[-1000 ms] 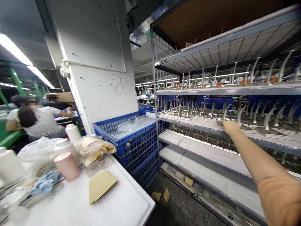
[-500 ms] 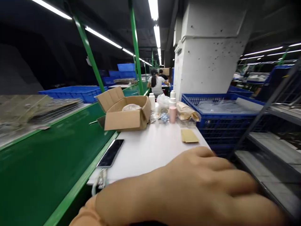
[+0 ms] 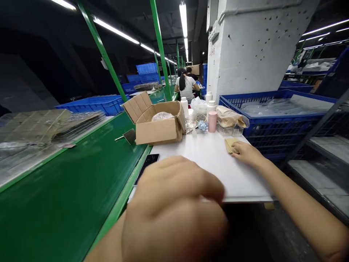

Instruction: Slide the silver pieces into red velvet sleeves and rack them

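My left hand [image 3: 177,203] is large and blurred in the foreground, raised near the front edge of the white table [image 3: 191,156]. Its fingers are curled inward, and I cannot make out whether anything is in them. At the table's right side my right hand [image 3: 244,151] pinches the near right edge of a small stack of brown paper slips [image 3: 229,142], which rests on the tabletop. A black phone [image 3: 148,162] lies at the left edge, partly hidden behind my left hand.
An open cardboard box [image 3: 156,133] stands at the back left. Behind are white bottles [image 3: 184,107], a pink bottle [image 3: 212,122] and a plastic container [image 3: 230,130] with brown paper on it. A green conveyor side [image 3: 81,174] runs left; a blue crate [image 3: 261,127] stands right. A person [image 3: 187,85] sits beyond.
My right hand has come into view and taken hold of the paper slips. My left hand has moved left, its fingers now curled instead of stretched rightward. The view has shifted.
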Demonstrator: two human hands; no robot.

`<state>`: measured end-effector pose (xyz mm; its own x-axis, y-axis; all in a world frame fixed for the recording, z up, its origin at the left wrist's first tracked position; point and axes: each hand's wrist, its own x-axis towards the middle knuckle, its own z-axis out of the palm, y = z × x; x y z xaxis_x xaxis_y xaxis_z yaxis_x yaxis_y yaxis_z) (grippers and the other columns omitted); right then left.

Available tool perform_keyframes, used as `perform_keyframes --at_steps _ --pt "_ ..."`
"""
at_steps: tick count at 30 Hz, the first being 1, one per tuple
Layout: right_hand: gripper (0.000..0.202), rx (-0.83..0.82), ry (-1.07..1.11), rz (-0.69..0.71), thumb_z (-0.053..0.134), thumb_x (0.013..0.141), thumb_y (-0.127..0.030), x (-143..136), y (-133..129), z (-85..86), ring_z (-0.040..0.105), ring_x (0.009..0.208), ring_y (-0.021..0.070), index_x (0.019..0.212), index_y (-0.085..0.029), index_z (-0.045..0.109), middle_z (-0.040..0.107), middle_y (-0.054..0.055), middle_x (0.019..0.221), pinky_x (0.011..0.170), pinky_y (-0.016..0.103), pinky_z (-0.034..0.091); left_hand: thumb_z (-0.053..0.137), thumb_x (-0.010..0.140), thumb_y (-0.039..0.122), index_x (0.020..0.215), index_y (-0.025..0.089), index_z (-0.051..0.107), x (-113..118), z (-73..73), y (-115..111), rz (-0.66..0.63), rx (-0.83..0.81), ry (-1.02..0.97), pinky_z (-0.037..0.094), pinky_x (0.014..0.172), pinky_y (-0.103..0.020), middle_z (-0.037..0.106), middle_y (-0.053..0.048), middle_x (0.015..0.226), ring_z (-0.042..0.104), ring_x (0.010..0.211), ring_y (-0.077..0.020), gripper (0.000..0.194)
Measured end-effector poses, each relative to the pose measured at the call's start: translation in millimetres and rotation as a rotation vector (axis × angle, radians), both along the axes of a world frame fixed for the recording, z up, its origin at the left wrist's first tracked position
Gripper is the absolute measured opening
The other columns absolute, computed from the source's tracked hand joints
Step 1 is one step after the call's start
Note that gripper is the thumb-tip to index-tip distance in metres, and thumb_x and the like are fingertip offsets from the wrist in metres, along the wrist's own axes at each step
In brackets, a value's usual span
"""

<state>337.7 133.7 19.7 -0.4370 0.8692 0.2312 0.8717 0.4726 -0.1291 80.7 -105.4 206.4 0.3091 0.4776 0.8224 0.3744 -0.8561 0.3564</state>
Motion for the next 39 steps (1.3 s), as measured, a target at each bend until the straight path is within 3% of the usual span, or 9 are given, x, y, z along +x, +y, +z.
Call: perform_keyframes --at_steps 5,10,12,15,18,21,24,29,39 --pt "0.016 -0.026 0.025 -0.071 0.051 0.078 -0.024 2.3 13.2 -19.6 0.059 0.072 0.0179 0.070 -0.017 0.062 0.065 0.007 0.075 0.063 0.024 0.037 0.038 0.070 -0.001 0.071 0.014 0.048 -40.2 -50.6 95.5 -0.072 -0.339 0.004 0.046 0.060 -0.019 0.056 -0.001 0.070 0.056 0.063 -0.0070 0.018" --pt "0.019 0.105 0.132 -0.211 0.045 0.081 -0.026 -7.2 7.4 -6.7 0.061 0.069 0.0187 0.076 -0.017 0.061 0.065 0.006 0.076 0.060 0.026 0.040 0.048 0.070 0.007 0.072 0.013 0.048 -13.0 -135.0 211.1 -0.091 -1.021 -0.386 0.042 0.052 -0.018 0.054 0.002 0.059 0.052 0.050 -0.0062 0.006" --pt "0.017 0.247 0.404 -0.236 0.045 0.081 -0.026 -28.5 -1.8 1.2 0.061 0.071 0.0183 0.084 -0.018 0.060 0.066 0.006 0.084 0.062 0.027 0.044 0.053 0.075 0.023 0.076 0.011 0.053 -0.3 -165.1 236.1 -0.096 -1.132 -0.396 0.043 0.054 -0.022 0.061 -0.006 0.067 0.058 0.058 -0.0113 0.012" --pt "0.014 0.258 0.774 0.027 0.046 0.082 -0.026 -75.7 -15.9 6.6 0.062 0.077 0.0178 0.087 -0.019 0.058 0.064 0.007 0.096 0.066 0.028 0.049 0.054 0.074 0.051 0.098 0.016 0.054 -0.5 -193.9 250.5 -0.240 -1.158 -0.649 0.048 0.075 -0.030 0.058 -0.013 0.111 0.058 0.099 -0.0190 0.041" --pt "0.012 0.036 0.958 0.211 0.048 0.081 -0.025 -117.1 -18.2 2.8 0.062 0.075 0.0173 0.084 -0.019 0.058 0.065 0.006 0.086 0.063 0.028 0.052 0.062 0.066 0.057 0.105 0.019 0.055 -22.6 -200.4 252.0 -0.506 -1.032 -0.973 0.043 0.093 -0.034 0.046 -0.010 0.130 0.044 0.120 -0.0223 0.055" --pt "0.009 -0.194 0.988 0.270 0.052 0.078 -0.024 -132.1 -4.8 -6.7 0.061 0.073 0.0164 0.078 -0.017 0.059 0.065 0.004 0.080 0.063 0.028 0.052 0.067 0.065 0.049 0.099 0.014 0.056 -43.9 -194.9 252.8 -0.413 -0.977 -1.054 0.045 0.089 -0.031 0.057 -0.011 0.115 0.054 0.106 -0.0204 0.050" --pt "0.011 -0.276 1.081 0.170 0.055 0.075 -0.025 -123.6 12.8 -16.9 0.062 0.072 0.0165 0.077 -0.016 0.059 0.064 0.005 0.077 0.060 0.027 0.051 0.068 0.066 0.040 0.095 0.015 0.049 -43.7 -191.1 254.6 -0.329 -1.033 -0.931 0.048 0.074 -0.030 0.063 -0.006 0.090 0.061 0.079 -0.0156 0.043" --pt "0.018 -0.331 1.294 0.017 0.057 0.073 -0.032 -105.0 16.5 -18.0 0.056 0.050 0.0114 0.075 -0.014 0.058 0.060 0.002 0.062 0.041 0.020 0.043 0.060 0.074 0.036 0.085 0.014 0.049 -13.7 -192.5 249.6 -0.258 -0.967 -0.534 0.039 0.055 -0.018 0.049 0.003 0.060 0.048 0.054 -0.0052 0.028" --pt "0.010 -0.287 1.213 0.095 0.057 0.073 -0.026 -114.2 -10.3 -8.7 0.057 0.055 0.0121 0.071 -0.016 0.059 0.061 0.002 0.063 0.048 0.021 0.045 0.057 0.076 0.036 0.077 0.014 0.047 1.5 -187.1 228.9 -0.092 -0.832 -0.328 0.039 0.057 -0.017 0.052 0.001 0.066 0.048 0.060 -0.0059 0.025"
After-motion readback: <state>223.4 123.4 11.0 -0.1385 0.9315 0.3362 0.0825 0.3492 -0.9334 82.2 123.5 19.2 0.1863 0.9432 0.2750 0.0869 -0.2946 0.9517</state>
